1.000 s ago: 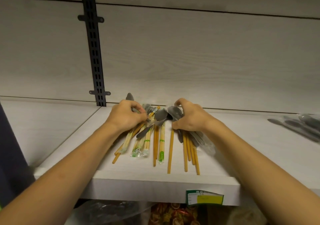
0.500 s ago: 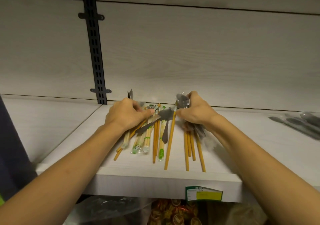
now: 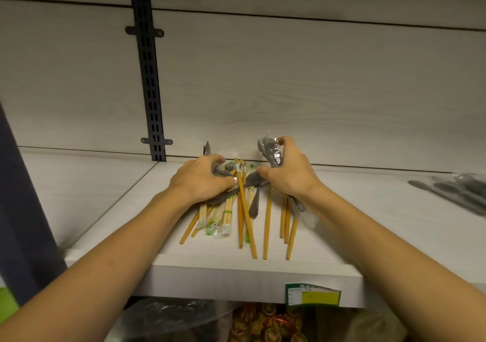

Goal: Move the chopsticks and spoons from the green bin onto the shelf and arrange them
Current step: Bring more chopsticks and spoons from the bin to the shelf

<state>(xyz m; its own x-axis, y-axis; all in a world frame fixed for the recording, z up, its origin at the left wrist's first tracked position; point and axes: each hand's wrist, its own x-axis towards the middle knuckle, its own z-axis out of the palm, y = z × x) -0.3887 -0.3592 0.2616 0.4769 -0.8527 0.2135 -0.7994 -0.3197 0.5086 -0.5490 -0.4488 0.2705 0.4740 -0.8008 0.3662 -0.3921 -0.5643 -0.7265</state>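
Holding wrapped spoons [image 3: 272, 152] in our curled right hand [image 3: 289, 177], we grip a spoon [image 3: 219, 172] with our left hand [image 3: 202, 181]; chopsticks [image 3: 267, 226] reach the shelf [image 3: 236, 270] edge below, more spoons [image 3: 457, 191] far right.

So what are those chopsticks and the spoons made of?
Chopsticks: apparently bamboo or wood, matte tan; some sit in clear sleeves with green print. Spoons: dull grey, plastic or metal, unclear; those in the right hand are wrapped in glossy film.

Two bare forearms, no sleeves, no watch or bracelet at either wrist. Left hand [image 3: 200, 181] with a silver ring [image 3: 235, 179] on one finger. Right hand [image 3: 289, 176] without rings on its visible fingers. Nails short, unpainted.
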